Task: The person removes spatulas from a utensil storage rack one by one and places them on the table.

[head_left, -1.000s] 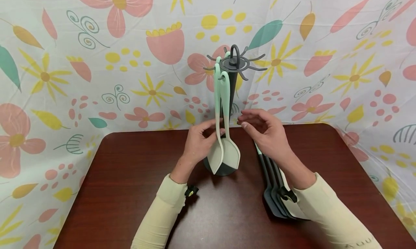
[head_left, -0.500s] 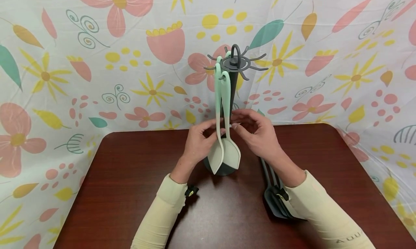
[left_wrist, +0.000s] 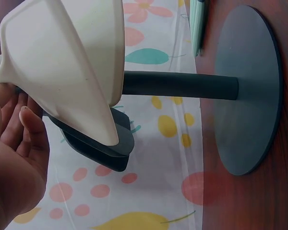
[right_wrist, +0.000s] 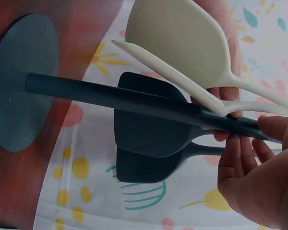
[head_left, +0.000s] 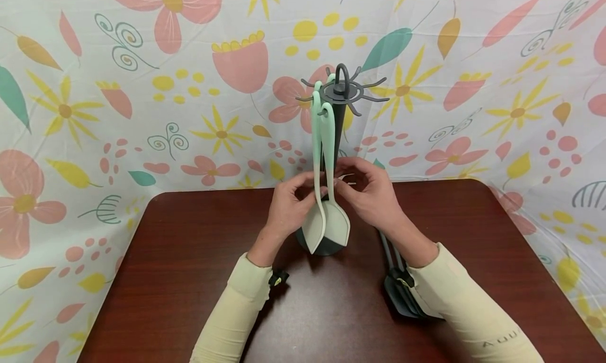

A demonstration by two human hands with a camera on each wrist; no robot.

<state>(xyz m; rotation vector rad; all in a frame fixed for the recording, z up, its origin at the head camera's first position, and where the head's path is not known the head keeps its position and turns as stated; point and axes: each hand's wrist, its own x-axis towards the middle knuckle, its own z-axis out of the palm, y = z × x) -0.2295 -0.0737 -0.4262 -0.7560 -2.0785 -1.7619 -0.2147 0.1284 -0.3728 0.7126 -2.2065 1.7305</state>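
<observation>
Utensil stand (head_left: 339, 129) rises upright from the red-brown counter (head_left: 199, 279) before a floral cloth (head_left: 284, 21) in the head view; cream turners (head_left: 338, 223) hang from its hooks, dark turners (head_left: 395, 297) lie by the right sleeve (head_left: 464, 300). Left wrist view: the round base (left_wrist: 249, 129) appears, with mint handles (left_wrist: 197, 28) beyond. Right wrist view: two hanging black turners (right_wrist: 149, 132), hidden from the head; right hand (head_left: 371, 194) and, partly covered, left hand (head_left: 289, 208) pinch the pole (right_wrist: 72, 90).

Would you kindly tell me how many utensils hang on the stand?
4 on the stand: two pale utensils nearest the head camera; two dark utensils below them in the right wrist view. Others may be hidden.
</observation>
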